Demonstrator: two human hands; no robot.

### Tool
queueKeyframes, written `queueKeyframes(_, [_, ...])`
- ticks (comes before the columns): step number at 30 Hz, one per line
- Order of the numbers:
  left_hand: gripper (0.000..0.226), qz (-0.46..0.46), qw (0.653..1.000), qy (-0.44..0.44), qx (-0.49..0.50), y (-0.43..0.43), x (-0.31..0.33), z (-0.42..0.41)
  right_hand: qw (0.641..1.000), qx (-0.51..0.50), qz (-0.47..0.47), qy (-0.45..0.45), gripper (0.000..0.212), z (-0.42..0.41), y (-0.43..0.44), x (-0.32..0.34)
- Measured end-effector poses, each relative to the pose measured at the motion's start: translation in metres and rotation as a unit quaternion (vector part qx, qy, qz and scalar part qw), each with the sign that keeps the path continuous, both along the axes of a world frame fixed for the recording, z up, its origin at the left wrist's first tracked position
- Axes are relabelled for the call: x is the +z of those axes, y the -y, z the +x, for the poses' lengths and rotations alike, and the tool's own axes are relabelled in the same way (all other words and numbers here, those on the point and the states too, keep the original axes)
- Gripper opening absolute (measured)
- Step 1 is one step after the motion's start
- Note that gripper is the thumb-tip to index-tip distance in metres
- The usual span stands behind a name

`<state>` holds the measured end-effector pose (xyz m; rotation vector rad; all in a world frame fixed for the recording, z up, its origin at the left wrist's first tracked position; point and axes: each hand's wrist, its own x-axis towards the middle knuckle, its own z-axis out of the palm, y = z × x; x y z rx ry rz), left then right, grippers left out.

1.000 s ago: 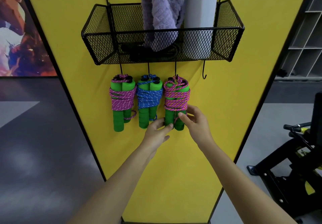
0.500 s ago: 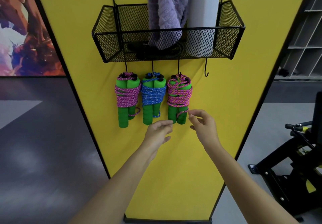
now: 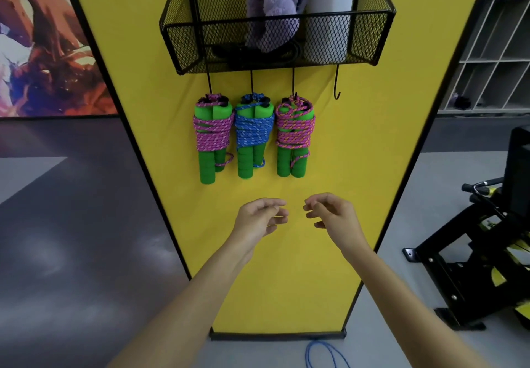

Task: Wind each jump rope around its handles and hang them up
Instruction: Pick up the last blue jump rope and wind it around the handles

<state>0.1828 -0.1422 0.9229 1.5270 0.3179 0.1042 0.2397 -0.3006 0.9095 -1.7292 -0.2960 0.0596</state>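
Grip is loose on both sides, holding nothing: left hand [image 3: 259, 218] and right hand [image 3: 335, 215] hover side by side, fingers lightly curled, in front of the yellow panel [image 3: 286, 281]. At 6 o'clock a blue cord [image 3: 327, 353] loops on the floor [image 3: 258, 353]. At 12 o'clock from the hands, three jump ropes hang on hooks [image 3: 293, 81] under the black mesh basket [image 3: 370, 23]: pink rope [image 3: 212, 135], blue rope [image 3: 252, 135], pink-orange rope [image 3: 294, 132]. Each is wound tight round paired green foam handles [image 3: 243, 164], tail dangling. A purple towel [image 3: 272, 3] sits in the basket.
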Motion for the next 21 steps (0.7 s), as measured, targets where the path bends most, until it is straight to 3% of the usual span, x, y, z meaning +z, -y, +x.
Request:
queueKeyframes(12, [0.02, 0.042, 0.997, -0.031, -0.06, 0.008, -0.048, -0.039, 0.999, -0.014, -0.021, -0.039, 0.014, -0.046, 0.025, -0.055])
queueKeyframes(21, [0.021, 0.04, 0.995, -0.05, -0.072, 0.017, -0.123, -0.067, 0.997, -0.022, -0.033, -0.063, 0.015, -0.077, 0.04, -0.132])
